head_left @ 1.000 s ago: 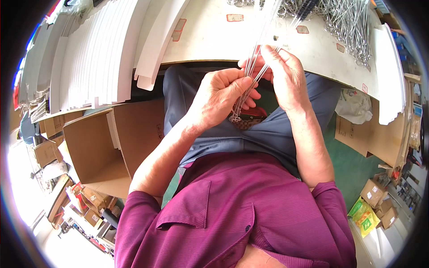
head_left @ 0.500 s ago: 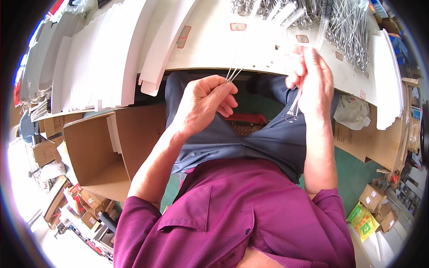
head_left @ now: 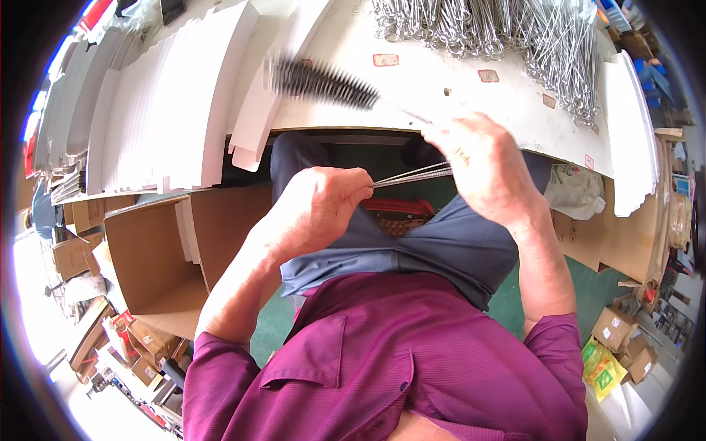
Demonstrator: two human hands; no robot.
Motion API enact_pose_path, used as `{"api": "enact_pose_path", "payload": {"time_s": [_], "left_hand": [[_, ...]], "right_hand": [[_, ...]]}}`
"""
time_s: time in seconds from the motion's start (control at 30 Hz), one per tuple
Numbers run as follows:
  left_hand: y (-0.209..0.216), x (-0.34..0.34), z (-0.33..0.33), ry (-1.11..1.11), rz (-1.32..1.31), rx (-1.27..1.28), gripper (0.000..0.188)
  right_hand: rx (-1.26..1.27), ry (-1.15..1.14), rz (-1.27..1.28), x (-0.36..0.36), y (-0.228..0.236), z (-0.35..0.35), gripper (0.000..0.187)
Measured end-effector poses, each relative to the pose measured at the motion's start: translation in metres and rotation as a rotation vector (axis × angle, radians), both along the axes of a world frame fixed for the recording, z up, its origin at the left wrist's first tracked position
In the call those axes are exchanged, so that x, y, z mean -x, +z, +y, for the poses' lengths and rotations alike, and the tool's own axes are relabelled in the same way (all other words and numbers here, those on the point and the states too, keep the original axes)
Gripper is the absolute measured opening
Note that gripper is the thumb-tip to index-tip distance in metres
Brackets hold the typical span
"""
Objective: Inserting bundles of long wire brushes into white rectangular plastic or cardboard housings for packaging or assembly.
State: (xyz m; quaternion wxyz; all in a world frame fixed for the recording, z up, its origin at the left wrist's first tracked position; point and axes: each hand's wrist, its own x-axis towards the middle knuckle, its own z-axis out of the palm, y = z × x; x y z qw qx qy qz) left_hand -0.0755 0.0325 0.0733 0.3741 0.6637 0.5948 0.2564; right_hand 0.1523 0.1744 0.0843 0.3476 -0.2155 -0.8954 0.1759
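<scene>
In front of me, above my lap, a black-bristled wire brush [head_left: 323,82] points up and left over the table edge, blurred by motion. Its thin stem runs to the fingers of my right hand [head_left: 489,169], which is closed on it. Several thin metal wires [head_left: 412,175] stretch between my two hands. My left hand [head_left: 316,206] is closed, pinching the left end of these wires. Their right ends disappear behind my right hand, so I cannot see how they are gripped there.
Many looped wire stems [head_left: 471,33] lie heaped at the back right of the white table [head_left: 419,81]. Folded white cartons [head_left: 162,103] stand packed at the left, with more white card [head_left: 632,132] at the right edge. An open cardboard box [head_left: 154,257] sits below left.
The black brush has swung over to the left. My right hand has turned inward and come nearer my left, and the wires now span both hands; my left hand has lowered slightly.
</scene>
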Motion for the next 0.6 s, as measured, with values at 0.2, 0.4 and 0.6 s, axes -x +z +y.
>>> {"api": "enact_pose_path", "payload": {"time_s": [0.2,0.4,0.6], "left_hand": [[0.008,0.005,0.003,-0.024,0.213,-0.132,0.004],[-0.003,-0.003,0.011,-0.119,0.366,-0.391,0.009],[-0.013,-0.003,0.018,-0.136,0.385,-0.567,0.013]], "right_hand": [[0.603,0.093,-0.382,-0.015,-0.012,-0.018,0.015],[0.865,0.074,-0.423,-0.017,-0.015,-0.032,0.019],[1.026,0.059,-0.367,-0.021,-0.024,-0.048,0.031]]}}
